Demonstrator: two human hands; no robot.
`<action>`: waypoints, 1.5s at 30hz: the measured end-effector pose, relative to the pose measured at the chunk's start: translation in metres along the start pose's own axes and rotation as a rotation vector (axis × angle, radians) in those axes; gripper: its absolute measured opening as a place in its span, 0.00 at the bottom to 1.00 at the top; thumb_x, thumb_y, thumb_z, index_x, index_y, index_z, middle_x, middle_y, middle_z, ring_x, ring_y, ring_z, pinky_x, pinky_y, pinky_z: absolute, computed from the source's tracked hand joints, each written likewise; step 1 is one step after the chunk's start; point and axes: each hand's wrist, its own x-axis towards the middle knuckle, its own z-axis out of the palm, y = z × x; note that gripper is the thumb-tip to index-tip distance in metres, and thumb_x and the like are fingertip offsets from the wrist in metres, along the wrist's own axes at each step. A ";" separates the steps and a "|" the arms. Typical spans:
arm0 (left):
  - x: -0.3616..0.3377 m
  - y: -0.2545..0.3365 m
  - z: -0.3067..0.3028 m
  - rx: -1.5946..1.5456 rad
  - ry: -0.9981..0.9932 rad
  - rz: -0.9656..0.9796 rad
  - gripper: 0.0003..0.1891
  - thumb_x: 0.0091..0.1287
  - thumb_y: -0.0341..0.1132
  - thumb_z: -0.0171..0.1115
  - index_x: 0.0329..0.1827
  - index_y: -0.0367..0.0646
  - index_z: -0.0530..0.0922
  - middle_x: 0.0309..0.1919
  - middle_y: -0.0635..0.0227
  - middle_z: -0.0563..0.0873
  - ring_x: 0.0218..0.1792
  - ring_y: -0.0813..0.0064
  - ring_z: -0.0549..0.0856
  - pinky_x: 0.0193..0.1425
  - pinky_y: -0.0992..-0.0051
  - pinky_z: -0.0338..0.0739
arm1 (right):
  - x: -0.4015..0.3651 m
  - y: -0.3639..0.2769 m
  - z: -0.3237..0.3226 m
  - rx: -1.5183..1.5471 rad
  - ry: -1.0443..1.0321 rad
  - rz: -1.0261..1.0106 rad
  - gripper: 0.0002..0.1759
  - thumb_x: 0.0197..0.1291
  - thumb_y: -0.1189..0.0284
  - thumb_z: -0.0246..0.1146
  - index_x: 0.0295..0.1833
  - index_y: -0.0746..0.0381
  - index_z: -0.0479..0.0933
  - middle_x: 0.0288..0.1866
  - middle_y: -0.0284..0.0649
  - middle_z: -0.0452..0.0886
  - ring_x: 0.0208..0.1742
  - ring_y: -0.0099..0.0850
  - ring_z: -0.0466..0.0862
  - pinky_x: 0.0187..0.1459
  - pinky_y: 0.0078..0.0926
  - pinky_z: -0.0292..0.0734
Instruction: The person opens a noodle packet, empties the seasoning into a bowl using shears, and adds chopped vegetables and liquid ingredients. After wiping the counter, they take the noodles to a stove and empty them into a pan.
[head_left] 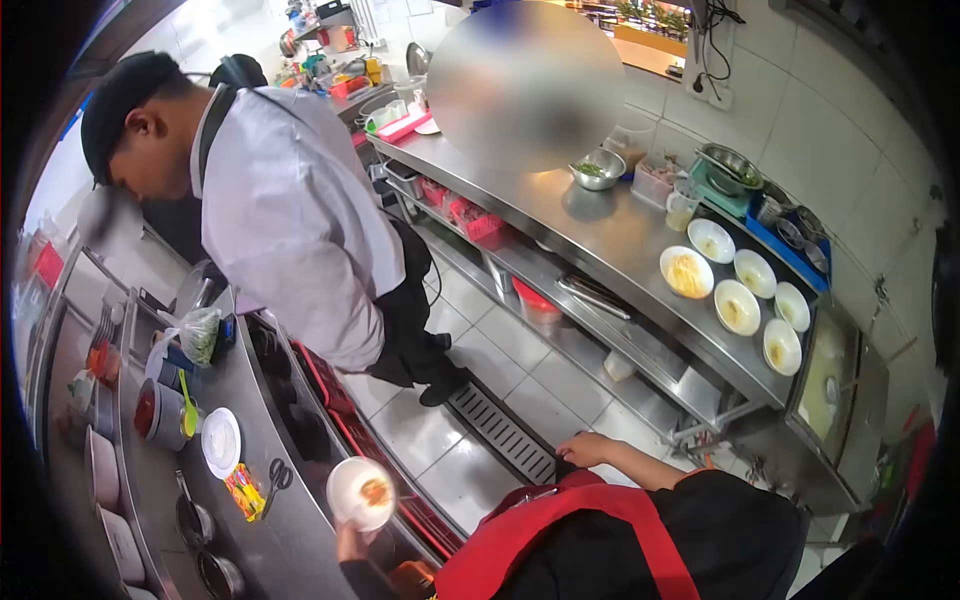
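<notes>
My left hand (351, 541) grips a white bowl (345, 488) by its near edge, over the counter at lower left. Orange-brown sauce or food lies in the bottom of the bowl. Out over the floor, close to the drain grate, my right hand (588, 450) is held with its fingers curled in, and nothing shows in it. Near the bowl, black-handled scissors (278, 482), a yellow-and-red packet (244, 492) and a white lid or plate (221, 442) rest on the steel counter (300, 550).
A co-worker in a white jacket (300, 220) stands at the left counter. Several white bowls (738, 306), some with noodle-like food, stand on the right steel table (640, 250). A metal bowl of greens (597, 169) is farther back. A drain grate (503, 432) crosses the tiled floor.
</notes>
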 end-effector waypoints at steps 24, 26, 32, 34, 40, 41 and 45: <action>0.236 0.047 0.595 0.103 -0.747 -0.264 0.22 0.58 0.32 0.49 0.55 0.47 0.53 0.48 0.53 0.71 0.33 0.63 0.81 0.35 0.70 0.78 | 0.040 0.216 -0.384 0.456 0.836 0.072 0.11 0.56 0.73 0.59 0.45 0.61 0.77 0.37 0.39 0.83 0.39 0.27 0.82 0.42 0.24 0.75; 0.274 0.051 0.622 0.096 -0.759 -0.259 0.24 0.58 0.30 0.50 0.55 0.45 0.50 0.46 0.50 0.71 0.32 0.61 0.82 0.33 0.69 0.79 | 0.071 0.217 -0.444 0.426 0.908 0.102 0.11 0.53 0.72 0.60 0.44 0.59 0.77 0.37 0.41 0.82 0.38 0.31 0.82 0.41 0.28 0.75; 0.379 0.087 0.700 0.261 -0.813 -0.266 0.26 0.57 0.27 0.49 0.56 0.42 0.47 0.42 0.46 0.74 0.28 0.59 0.84 0.31 0.68 0.83 | 0.222 0.258 -0.583 0.304 1.081 0.147 0.13 0.48 0.73 0.63 0.42 0.61 0.77 0.36 0.45 0.82 0.38 0.39 0.82 0.42 0.31 0.76; 0.402 0.108 0.727 0.357 -0.831 -0.246 0.23 0.58 0.27 0.46 0.55 0.42 0.49 0.38 0.46 0.77 0.28 0.59 0.84 0.32 0.67 0.83 | 0.261 0.275 -0.608 0.178 0.984 0.180 0.14 0.45 0.74 0.64 0.42 0.62 0.77 0.39 0.47 0.81 0.40 0.42 0.81 0.44 0.33 0.75; 0.453 0.124 0.773 0.387 -0.903 -0.287 0.25 0.59 0.26 0.45 0.58 0.45 0.48 0.39 0.47 0.77 0.29 0.59 0.84 0.32 0.68 0.82 | 0.294 0.282 -0.609 0.018 0.744 0.355 0.16 0.40 0.78 0.62 0.41 0.63 0.77 0.43 0.51 0.78 0.45 0.46 0.78 0.46 0.36 0.74; 0.458 0.123 0.778 0.368 -0.915 -0.310 0.25 0.59 0.26 0.45 0.58 0.46 0.48 0.39 0.48 0.77 0.30 0.59 0.85 0.32 0.69 0.82 | 0.293 0.279 -0.607 0.001 0.750 0.351 0.16 0.39 0.78 0.63 0.40 0.63 0.77 0.41 0.51 0.78 0.44 0.46 0.79 0.46 0.36 0.74; 0.471 0.121 0.796 0.355 -0.927 -0.334 0.23 0.61 0.29 0.46 0.58 0.48 0.50 0.42 0.50 0.77 0.30 0.60 0.85 0.31 0.73 0.81 | 0.292 0.288 -0.603 0.024 0.715 0.293 0.12 0.39 0.79 0.61 0.35 0.63 0.77 0.37 0.49 0.80 0.42 0.45 0.79 0.45 0.36 0.74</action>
